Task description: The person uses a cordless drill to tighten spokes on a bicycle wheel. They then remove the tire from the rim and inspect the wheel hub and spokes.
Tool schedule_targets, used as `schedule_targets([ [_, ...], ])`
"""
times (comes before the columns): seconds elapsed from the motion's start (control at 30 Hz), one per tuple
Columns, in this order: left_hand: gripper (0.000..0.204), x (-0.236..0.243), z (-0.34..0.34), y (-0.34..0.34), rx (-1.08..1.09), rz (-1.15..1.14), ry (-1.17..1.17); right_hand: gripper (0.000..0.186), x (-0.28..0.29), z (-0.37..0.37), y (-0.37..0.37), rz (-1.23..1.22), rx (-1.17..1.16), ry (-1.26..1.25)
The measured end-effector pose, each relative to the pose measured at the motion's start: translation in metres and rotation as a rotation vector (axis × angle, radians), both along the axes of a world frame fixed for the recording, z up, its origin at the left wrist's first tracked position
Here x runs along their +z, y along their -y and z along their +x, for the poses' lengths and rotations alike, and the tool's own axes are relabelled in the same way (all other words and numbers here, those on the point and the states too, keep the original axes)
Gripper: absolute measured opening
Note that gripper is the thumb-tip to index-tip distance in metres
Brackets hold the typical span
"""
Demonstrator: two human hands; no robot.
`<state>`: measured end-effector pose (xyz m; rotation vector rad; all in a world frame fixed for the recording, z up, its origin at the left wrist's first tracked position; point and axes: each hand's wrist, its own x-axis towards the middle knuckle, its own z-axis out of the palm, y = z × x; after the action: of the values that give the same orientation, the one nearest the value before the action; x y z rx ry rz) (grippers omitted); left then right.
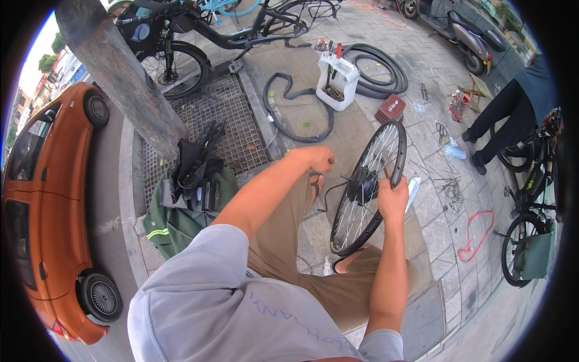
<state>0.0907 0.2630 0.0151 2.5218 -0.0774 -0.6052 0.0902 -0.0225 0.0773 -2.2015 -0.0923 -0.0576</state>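
A black spoked bicycle wheel (363, 186) with a thick dark hub stands tilted between my knees, and no tyre shows on its rim. My right hand (392, 196) is closed around the rim on its right side. From the hub's left side a dark cable (327, 196) hangs down. My left hand (321, 158) is held to the left of the wheel, apart from it, with curled fingers; whatever may be in them is hidden. Beyond that hand a limp black tube (330, 123) lies in a loose loop on the paving.
A cut white plastic jug (338, 81) holds tools beside coiled black tyres (395, 75). Near the wheel's top sits a red box (391, 108). A green bag (166, 223) with black gloves lies left. A person (509, 108) stands right, near parked bikes. A tree trunk (120, 78) rises left.
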Motion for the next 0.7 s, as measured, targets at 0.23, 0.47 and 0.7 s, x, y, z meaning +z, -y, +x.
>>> schedule_targets([
  [0.23,0.047,0.0,0.001,-0.004,-0.001,-0.008,-0.024,0.026,-0.004,0.001,0.0,0.008,-0.007,0.004],
  [0.47,0.046,0.003,0.001,-0.003,0.003,-0.003,-0.025,0.028,0.001,-0.001,-0.001,0.024,-0.01,-0.005],
  [0.7,0.045,-0.005,0.002,-0.005,-0.021,-0.012,-0.007,0.03,-0.002,0.0,0.0,0.0,-0.003,-0.008],
])
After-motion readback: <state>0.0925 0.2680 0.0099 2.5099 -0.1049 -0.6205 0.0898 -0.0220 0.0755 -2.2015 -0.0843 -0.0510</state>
